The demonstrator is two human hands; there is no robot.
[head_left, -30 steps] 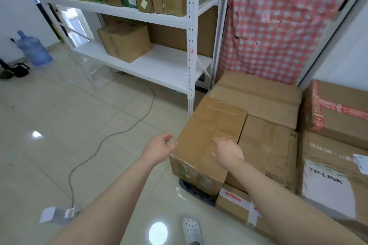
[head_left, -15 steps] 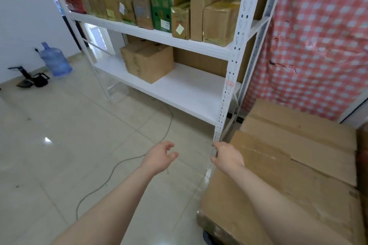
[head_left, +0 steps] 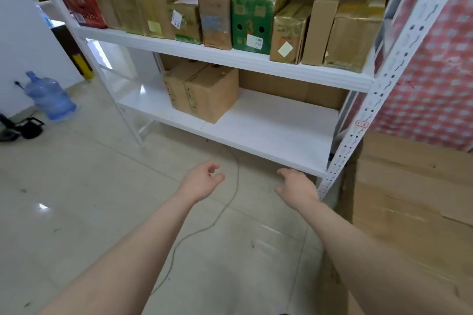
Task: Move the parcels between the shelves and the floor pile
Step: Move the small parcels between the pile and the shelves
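Right grip (head_left: 297,186) lifted off the floor-pile parcel (head_left: 414,199), now held before the lower shelf (head_left: 268,130), left grip (head_left: 202,181) alongside, both released, nothing grasped

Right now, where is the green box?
Head view, upper shelf: the green box stands between a brown parcel, left, and a gold-taped parcel, right.

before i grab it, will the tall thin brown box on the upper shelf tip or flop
The tall thin brown box stands on a narrow end, so it would probably tip if pushed high up. The gold-wrapped parcel close beside it on the right may steady it. Its flat, square cardboard faces suggest it stays stiff, not floppy.
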